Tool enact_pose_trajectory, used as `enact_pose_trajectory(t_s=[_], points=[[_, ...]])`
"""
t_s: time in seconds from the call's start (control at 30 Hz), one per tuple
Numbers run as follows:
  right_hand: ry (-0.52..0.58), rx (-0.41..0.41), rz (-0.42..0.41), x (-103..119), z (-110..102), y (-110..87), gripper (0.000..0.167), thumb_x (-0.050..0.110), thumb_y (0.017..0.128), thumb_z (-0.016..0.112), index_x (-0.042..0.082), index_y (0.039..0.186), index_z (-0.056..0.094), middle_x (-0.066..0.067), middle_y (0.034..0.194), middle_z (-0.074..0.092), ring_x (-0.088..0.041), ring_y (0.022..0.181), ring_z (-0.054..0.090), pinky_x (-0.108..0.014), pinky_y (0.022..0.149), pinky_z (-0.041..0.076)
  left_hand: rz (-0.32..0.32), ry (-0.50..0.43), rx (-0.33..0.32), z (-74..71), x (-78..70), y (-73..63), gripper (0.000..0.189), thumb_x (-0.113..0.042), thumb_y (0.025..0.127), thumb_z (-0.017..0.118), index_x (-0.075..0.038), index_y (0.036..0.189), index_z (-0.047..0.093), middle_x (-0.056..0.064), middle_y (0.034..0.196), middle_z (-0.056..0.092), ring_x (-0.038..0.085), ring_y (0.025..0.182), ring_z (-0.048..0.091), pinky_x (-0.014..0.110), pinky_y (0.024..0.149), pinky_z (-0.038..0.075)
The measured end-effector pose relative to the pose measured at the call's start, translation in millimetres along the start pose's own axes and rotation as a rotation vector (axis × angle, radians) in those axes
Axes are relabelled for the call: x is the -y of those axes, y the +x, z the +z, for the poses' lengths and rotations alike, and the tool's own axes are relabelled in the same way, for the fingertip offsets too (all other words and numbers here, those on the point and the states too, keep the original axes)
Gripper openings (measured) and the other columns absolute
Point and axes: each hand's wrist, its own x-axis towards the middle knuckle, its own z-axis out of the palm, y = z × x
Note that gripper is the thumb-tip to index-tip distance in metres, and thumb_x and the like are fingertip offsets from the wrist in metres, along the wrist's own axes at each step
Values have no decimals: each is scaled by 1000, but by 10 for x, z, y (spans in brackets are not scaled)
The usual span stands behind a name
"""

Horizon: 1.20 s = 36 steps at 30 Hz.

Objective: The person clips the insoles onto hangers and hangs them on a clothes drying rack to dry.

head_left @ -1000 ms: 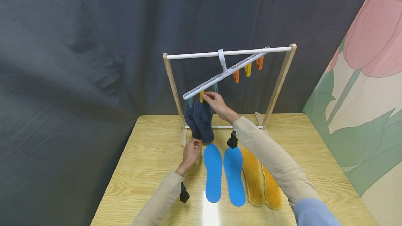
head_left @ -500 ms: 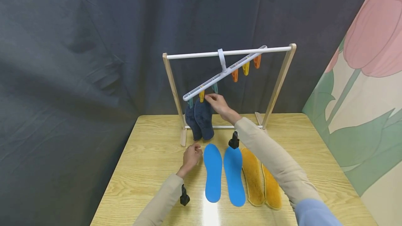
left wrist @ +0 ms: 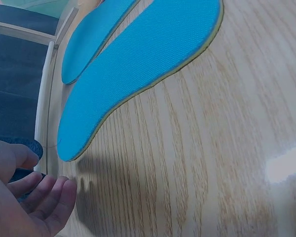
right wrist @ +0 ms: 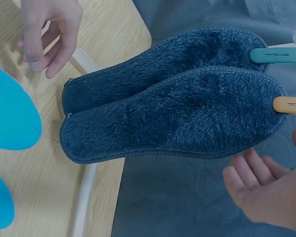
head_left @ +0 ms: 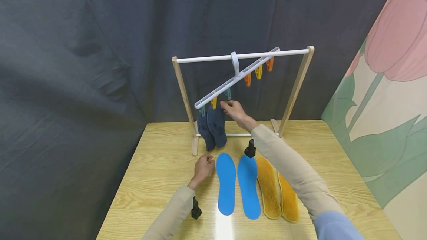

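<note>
Two dark blue insoles (right wrist: 172,123) hang from a green clip (right wrist: 276,55) and a yellow clip (right wrist: 291,104), one partly hiding the other. The relaxed right hand (right wrist: 269,190), cut off by its wrist view, grips nothing beside them; contact is hard to tell. The left hand (head_left: 204,167), loosely curled and released, is below. The right sleeve (head_left: 297,175) partly covers an orange insole (head_left: 289,202).

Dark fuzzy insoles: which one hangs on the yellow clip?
The insole nearer the right hand, rightmost of the pair in the head view; its twin hangs from a teal clip.
</note>
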Motion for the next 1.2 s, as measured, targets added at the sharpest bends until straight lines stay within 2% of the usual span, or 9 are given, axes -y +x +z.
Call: enact_pose_trajectory(t_s=[0.23, 0.37, 0.47, 0.6, 0.67, 0.77, 0.87, 1.0, 1.2], points=[[21, -31, 14, -10, -41, 11, 50, 29, 105, 50, -12, 134, 50, -29, 127, 56, -41, 120, 53, -38, 96, 46, 9, 32, 2, 5, 30, -1, 22, -4, 93, 61, 7, 111, 68, 11, 88, 68, 27, 75, 64, 41, 66, 52], [33, -42, -12, 9, -64, 11, 52, 29, 105, 50, -13, 136, 47, -29, 129, 55, -42, 123, 52, -42, 100, 45, -23, 44, 28, 22, 38, -13, 23, -5, 92, 63, 8, 110, 68, 11, 89, 68, 24, 75, 63, 42, 68, 53], [39, -46, -21, 33, -82, 16, 54, 29, 104, 51, -12, 139, 44, -29, 131, 54, -42, 124, 52, -42, 101, 44, -49, 48, 68, 44, 37, -20, 25, -8, 92, 65, 9, 111, 67, 8, 83, 63, 17, 65, 56, 38, 64, 50], [59, -48, -31, 66, -115, 23, 54, 28, 104, 51, -10, 142, 42, -31, 133, 51, -40, 123, 52, -42, 103, 43, -40, 52, 110, 95, 48, -9, 18, -8, 93, 65, 10, 96, 64, 2, 70, 46, 13, 55, 36, 29, 56, 36], [77, -47, -42, 80, -133, 26, 55, 28, 104, 52, -9, 143, 41, -31, 134, 49, -40, 121, 52, -42, 103, 43, -34, 54, 118, 124, 46, -4, 19, -9, 92, 66, 10, 93, 62, 2, 72, 43, 13, 56, 33, 28, 56, 33], [84, -53, -61, 94, -152, 29, 54, 28, 104, 52, -8, 143, 41, -30, 133, 49, -35, 116, 53, -41, 101, 44, -32, 61, 126, 157, 30, -5, 24, -11, 92, 68, 12, 95, 62, 7, 77, 50, 16, 61, 40, 32, 57, 39], [90, -59, -82, 101, -156, 30, 54, 27, 104, 53, -7, 143, 41, -29, 134, 50, -31, 111, 54, -40, 99, 44, -52, 74, 140, 176, 9, -18, 33, -15, 92, 69, 12, 109, 62, 15, 92, 57, 21, 71, 50, 40, 66, 47], [93, -55, -104, 118, -154, 26, 54, 27, 103, 55, -5, 144, 40, -26, 136, 51, -33, 116, 54, -39, 100, 45, -83, 77, 160, 188, -13, -37, 38, -17, 91, 72, 13, 112, 60, 20, 97, 56, 26, 75, 52, 44, 68, 47], [101, -44, -143, 147, -158, 22, 57, 28, 103, 55, -3, 148, 37, -23, 137, 51, -35, 122, 52, -42, 100, 45, -84, 90, 144, 183, -26, -68, 40, -17, 86, 78, 12, 109, 62, 23, 100, 56, 34, 81, 56, 49, 70, 48]])
